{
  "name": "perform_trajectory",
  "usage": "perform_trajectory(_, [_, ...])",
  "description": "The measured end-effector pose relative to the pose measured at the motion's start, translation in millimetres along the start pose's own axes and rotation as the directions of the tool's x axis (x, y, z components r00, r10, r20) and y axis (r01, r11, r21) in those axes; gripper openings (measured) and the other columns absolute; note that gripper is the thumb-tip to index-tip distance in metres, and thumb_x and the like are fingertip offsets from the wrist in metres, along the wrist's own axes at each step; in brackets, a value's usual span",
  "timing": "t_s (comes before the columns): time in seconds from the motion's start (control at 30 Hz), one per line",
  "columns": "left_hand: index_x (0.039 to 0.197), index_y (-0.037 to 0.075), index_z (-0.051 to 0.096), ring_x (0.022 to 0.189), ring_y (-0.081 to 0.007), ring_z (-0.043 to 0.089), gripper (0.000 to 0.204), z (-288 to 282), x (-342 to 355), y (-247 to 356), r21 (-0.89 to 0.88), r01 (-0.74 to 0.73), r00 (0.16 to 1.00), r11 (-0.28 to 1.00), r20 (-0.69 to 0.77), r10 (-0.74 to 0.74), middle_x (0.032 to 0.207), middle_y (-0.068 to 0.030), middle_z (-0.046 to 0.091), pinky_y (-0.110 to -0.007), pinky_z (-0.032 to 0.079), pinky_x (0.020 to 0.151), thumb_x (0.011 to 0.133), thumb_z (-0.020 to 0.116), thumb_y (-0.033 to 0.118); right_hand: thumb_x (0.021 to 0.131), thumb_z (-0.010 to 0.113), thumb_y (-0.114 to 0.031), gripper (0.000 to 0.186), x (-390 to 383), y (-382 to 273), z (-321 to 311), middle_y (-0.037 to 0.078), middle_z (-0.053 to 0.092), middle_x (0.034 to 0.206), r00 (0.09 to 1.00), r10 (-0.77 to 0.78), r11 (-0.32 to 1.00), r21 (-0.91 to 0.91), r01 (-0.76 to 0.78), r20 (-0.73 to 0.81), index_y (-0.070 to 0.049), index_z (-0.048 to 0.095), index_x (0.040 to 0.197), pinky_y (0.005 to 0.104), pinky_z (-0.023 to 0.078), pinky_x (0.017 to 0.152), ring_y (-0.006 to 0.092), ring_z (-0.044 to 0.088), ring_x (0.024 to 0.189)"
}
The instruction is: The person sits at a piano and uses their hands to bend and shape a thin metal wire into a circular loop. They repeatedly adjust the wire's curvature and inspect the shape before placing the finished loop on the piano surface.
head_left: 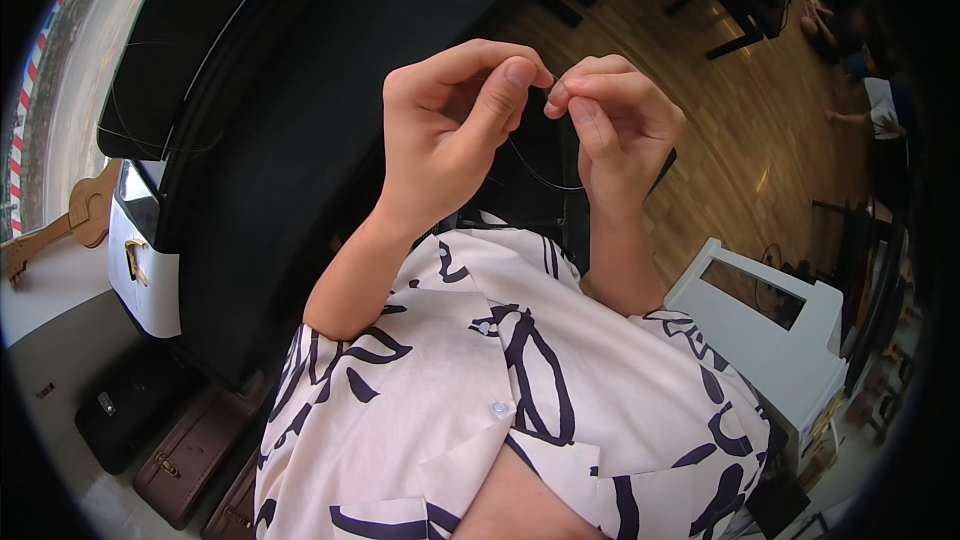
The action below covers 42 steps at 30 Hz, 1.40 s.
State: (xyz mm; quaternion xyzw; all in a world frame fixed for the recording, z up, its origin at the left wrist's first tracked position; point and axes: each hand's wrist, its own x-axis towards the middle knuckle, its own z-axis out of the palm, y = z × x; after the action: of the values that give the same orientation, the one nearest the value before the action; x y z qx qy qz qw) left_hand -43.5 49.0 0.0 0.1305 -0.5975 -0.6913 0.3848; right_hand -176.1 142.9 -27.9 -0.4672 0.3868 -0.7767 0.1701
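Note:
Both my hands are raised close together in front of my chest, holding a thin, dark wire or string (pixel 541 178). My left hand (pixel 455 120) pinches it between thumb and curled fingers. Just to the right, my right hand (pixel 622 120) grips it at the fingertips, with the thumb pressed up against the fingers. A short bit of the strand spans the small gap between the two hands. Below them it hangs in a loose curve from the left palm toward the right wrist. Its ends are hidden in or behind my fingers.
A long black surface (pixel 290 140) lies on my left, with a thin loose strand over its edge. Beyond are a small ukulele-shaped instrument (pixel 92 205) and brown case (pixel 185 465). On the right stand a white stool-like piece (pixel 760 315) and, farther off, people above wooden flooring (pixel 745 130).

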Motion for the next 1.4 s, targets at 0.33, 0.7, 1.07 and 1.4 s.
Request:
perform_trajectory(0.33, [0.09,-0.004,0.073,0.057,-0.0072,0.06,0.006,1,2,-6,0.316,-0.24,0.967,0.918,-0.011,0.256,0.069,-0.0057,0.067,-0.02,0.043,0.049,0.09,0.067,-0.007,0.082,0.077,0.001,0.009,2,-1,-7,0.01,0.068,0.089,0.891,0.394,0.834,0.321,-0.449,0.224,0.002,0.073,0.091,0.0243,0.051,0.072,0.0153,0.063,0.082])
perform_trajectory(0.7, [0.088,0.0,0.074,0.052,-0.0094,0.058,0.004,-6,5,-8,0.446,-0.274,0.959,0.852,0.067,0.274,0.068,-0.0066,0.069,-0.022,0.041,0.046,0.087,0.072,-0.004,0.088,0.075,-0.007,0.011,9,-6,-23,0.008,0.069,0.082,0.862,0.459,0.838,0.217,-0.501,0.215,0.001,0.071,0.095,0.02,0.047,0.059,0.0089,0.06,0.068])
perform_trajectory(1.07, [0.091,0.007,0.074,0.045,-0.0124,0.053,0.011,-7,5,-23,0.703,-0.428,0.881,0.568,0.183,0.437,0.061,-0.0035,0.062,-0.024,0.039,0.042,0.084,0.074,-0.002,0.081,0.073,0.002,0.007,12,-16,-27,0.019,0.065,0.127,0.937,0.295,0.937,-0.247,-0.246,0.187,0.002,0.068,0.085,0.0345,0.049,0.098,0.0233,0.063,0.108])
perform_trajectory(1.4, [0.096,0.008,0.079,0.048,-0.0053,0.038,0.012,3,1,-26,0.592,-0.268,0.944,0.76,0.002,0.331,0.076,-0.0008,0.056,-0.024,0.029,0.044,0.087,0.075,0.002,0.085,0.074,0.007,0.007,3,-5,-16,0.008,0.071,0.093,0.988,0.125,0.858,-0.489,-0.156,-0.095,0.004,0.074,0.092,0.0207,0.055,0.063,0.0112,0.068,0.07])
